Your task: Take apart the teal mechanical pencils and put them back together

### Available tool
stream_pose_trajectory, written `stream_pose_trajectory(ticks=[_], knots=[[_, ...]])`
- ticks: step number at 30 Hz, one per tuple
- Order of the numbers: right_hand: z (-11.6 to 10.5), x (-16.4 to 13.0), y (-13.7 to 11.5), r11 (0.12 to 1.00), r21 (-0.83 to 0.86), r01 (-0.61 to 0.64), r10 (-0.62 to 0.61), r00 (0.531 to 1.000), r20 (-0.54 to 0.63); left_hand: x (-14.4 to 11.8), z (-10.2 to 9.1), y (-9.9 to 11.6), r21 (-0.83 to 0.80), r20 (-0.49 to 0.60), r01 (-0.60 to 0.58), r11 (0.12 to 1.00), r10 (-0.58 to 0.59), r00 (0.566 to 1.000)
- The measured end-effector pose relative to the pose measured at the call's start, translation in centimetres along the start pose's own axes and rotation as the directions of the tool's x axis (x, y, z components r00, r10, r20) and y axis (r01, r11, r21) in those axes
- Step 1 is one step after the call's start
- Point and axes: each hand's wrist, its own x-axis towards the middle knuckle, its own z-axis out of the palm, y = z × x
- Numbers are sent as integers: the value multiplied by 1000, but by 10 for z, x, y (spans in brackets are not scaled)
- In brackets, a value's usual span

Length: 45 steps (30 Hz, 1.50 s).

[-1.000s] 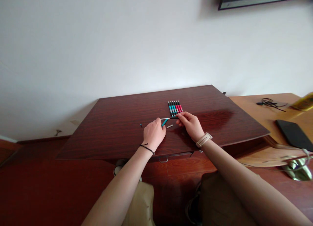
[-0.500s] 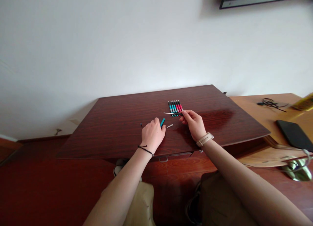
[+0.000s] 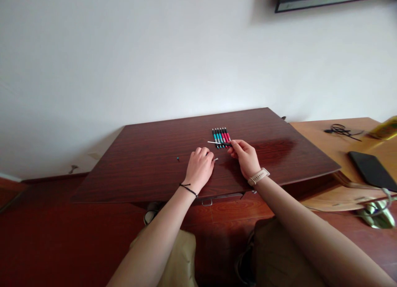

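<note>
dark wood table (image 3: pixel 149 171), white wall (image 3: pixel 124 59), right hand (image 3: pixel 246 158) pinching thin refill (image 3: pixel 217 143), left hand (image 3: pixel 200 169) curled

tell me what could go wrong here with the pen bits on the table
The right hand pinches a thin white refill by one end only; held that way it could bend or slip out.

A tiny dark part lies alone on the dark table, easy to lose sight of or brush off.

The left hand covers a small grey piece near its fingertips and might nudge it toward the row of pens.
</note>
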Motion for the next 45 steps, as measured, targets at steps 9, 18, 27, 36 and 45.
stream_pose_trajectory(ticks=[9, 18, 27, 36, 45], knots=[[-2, 0, 2, 999, -30, 16, -16, 1000, 3, 3, 2, 5, 30, 14, 19, 999, -19, 1000], [-1, 1, 0, 998, -67, 15, -15, 1000, -8, 8, 6, -2, -15, -46, 35, 999, -36, 998], [-2, 0, 1, 999, -35, 4, -4, 1000, -4, 7, -7, -27, -256, -87, 215, 942, -244, 966], [-2, 0, 0, 999, -48, 8, -9, 1000, -11, -11, -12, -45, -262, -107, 255, 931, -291, 951], [-2, -1, 1, 999, -49, 4, -4, 1000, 0, -24, -10, -57, -201, -73, 245, 949, -264, 962]])
